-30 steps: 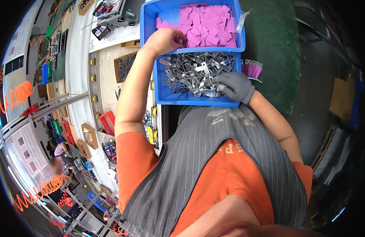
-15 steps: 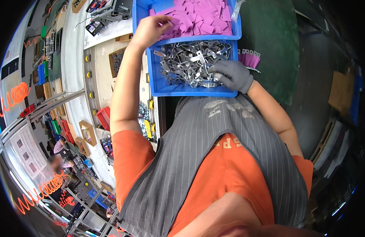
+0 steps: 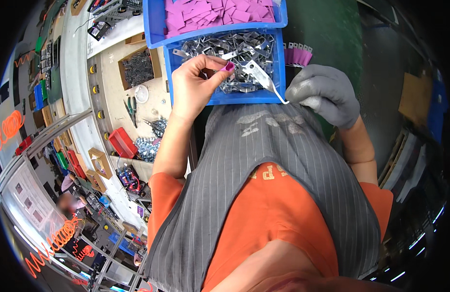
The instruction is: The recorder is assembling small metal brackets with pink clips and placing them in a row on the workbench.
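My bare left hand (image 3: 198, 86) pinches a short purple sleeve (image 3: 229, 66), its open end toward the right. Close to it, a bent metal bracket (image 3: 258, 74) with a hole near its end is held up by my gloved right hand (image 3: 327, 92), fingers closed at the bracket's hooked end. A small gap parts the sleeve from the bracket. Below both hands is a blue bin (image 3: 169, 63) of loose metal brackets. Beyond it stands a second blue bin (image 3: 154, 22) with many flat purple sleeves (image 3: 220, 12).
Several sleeved brackets (image 3: 298, 54) lie in a row right of the bins. On the left bench are pliers (image 3: 131, 111), a red tray (image 3: 122, 142), loose small hardware (image 3: 147, 147) and a box of dark parts (image 3: 139, 68). Another person (image 3: 72, 199) is far off at lower left.
My left hand has come back from the purple sleeves with one pinched in it. The right hand has lifted a metal bracket out of the near bin and moved right.
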`<control>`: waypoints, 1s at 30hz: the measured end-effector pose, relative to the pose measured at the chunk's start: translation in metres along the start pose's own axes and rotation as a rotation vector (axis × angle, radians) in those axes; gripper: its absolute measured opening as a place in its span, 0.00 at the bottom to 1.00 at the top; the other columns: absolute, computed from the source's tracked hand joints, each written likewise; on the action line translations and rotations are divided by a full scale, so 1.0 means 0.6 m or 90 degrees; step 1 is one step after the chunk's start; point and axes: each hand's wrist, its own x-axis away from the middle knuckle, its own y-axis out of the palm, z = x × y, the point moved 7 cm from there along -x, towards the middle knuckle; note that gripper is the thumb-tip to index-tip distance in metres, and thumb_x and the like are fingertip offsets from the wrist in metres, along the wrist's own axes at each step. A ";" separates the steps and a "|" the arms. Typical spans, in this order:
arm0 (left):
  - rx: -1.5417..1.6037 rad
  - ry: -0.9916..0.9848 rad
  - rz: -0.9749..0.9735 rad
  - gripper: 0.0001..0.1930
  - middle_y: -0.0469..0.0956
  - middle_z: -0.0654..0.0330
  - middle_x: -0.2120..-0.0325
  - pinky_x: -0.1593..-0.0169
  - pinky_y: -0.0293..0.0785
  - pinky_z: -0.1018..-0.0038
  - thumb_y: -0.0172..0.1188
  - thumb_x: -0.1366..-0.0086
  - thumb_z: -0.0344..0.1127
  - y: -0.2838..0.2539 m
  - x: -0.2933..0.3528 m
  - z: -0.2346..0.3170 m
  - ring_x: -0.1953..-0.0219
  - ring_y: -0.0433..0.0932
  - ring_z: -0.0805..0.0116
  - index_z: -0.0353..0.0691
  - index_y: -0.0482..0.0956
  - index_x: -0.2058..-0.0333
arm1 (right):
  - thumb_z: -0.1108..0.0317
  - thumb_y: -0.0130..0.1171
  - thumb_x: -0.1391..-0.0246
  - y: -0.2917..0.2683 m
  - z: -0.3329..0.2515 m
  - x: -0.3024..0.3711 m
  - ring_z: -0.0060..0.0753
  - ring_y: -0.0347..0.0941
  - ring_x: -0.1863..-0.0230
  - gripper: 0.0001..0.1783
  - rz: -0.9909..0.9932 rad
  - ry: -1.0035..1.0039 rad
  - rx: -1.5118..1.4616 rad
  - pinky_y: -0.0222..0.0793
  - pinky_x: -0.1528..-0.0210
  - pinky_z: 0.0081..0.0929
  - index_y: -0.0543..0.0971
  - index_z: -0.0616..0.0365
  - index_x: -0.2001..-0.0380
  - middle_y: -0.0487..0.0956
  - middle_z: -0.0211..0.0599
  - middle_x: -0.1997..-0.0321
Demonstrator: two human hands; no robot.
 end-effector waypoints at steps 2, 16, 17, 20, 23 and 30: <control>-0.067 -0.037 -0.050 0.06 0.80 0.60 0.71 0.67 0.71 0.84 0.66 0.49 0.21 0.014 0.002 0.001 0.71 0.75 0.79 0.32 0.77 0.72 | 0.74 0.54 0.53 0.004 -0.021 -0.005 0.37 0.74 0.68 0.12 -0.029 -0.038 0.083 0.70 0.65 0.26 0.80 0.59 0.64 0.76 0.38 0.69; -0.265 0.293 -0.295 0.13 0.77 0.60 0.69 0.64 0.76 0.72 0.67 0.50 0.32 0.087 0.027 0.076 0.66 0.78 0.63 0.41 0.80 0.64 | 0.69 0.53 0.48 0.038 0.045 -0.010 0.40 0.74 0.61 0.09 -0.140 0.069 0.034 0.69 0.59 0.32 0.77 0.57 0.63 0.77 0.40 0.65; -0.302 0.351 -0.313 0.12 0.77 0.60 0.70 0.62 0.76 0.71 0.66 0.50 0.33 0.095 0.032 0.083 0.64 0.78 0.62 0.41 0.80 0.65 | 0.67 0.54 0.48 0.040 0.065 -0.009 0.41 0.74 0.60 0.10 -0.100 0.129 0.073 0.69 0.58 0.32 0.76 0.58 0.63 0.77 0.40 0.65; -0.333 0.314 -0.259 0.21 0.75 0.58 0.61 0.60 0.75 0.70 0.68 0.52 0.36 0.088 0.027 0.073 0.61 0.76 0.59 0.43 0.76 0.57 | 0.64 0.56 0.47 0.023 0.088 0.012 0.40 0.74 0.61 0.10 -0.033 0.074 0.160 0.69 0.59 0.32 0.76 0.58 0.64 0.77 0.38 0.66; -0.286 0.153 -0.129 0.25 0.72 0.57 0.56 0.61 0.74 0.72 0.68 0.51 0.36 0.050 0.018 0.039 0.63 0.75 0.61 0.44 0.74 0.52 | 0.63 0.59 0.50 -0.048 0.113 0.076 0.36 0.74 0.63 0.10 0.235 0.083 0.319 0.69 0.60 0.31 0.78 0.57 0.66 0.76 0.38 0.67; -0.304 -0.001 -0.207 0.16 0.73 0.61 0.65 0.68 0.70 0.75 0.64 0.47 0.33 0.060 0.035 -0.078 0.74 0.70 0.69 0.43 0.77 0.58 | 0.65 0.56 0.48 -0.112 0.377 0.324 0.46 0.74 0.62 0.11 0.363 0.504 0.522 0.70 0.59 0.35 0.78 0.55 0.62 0.77 0.43 0.63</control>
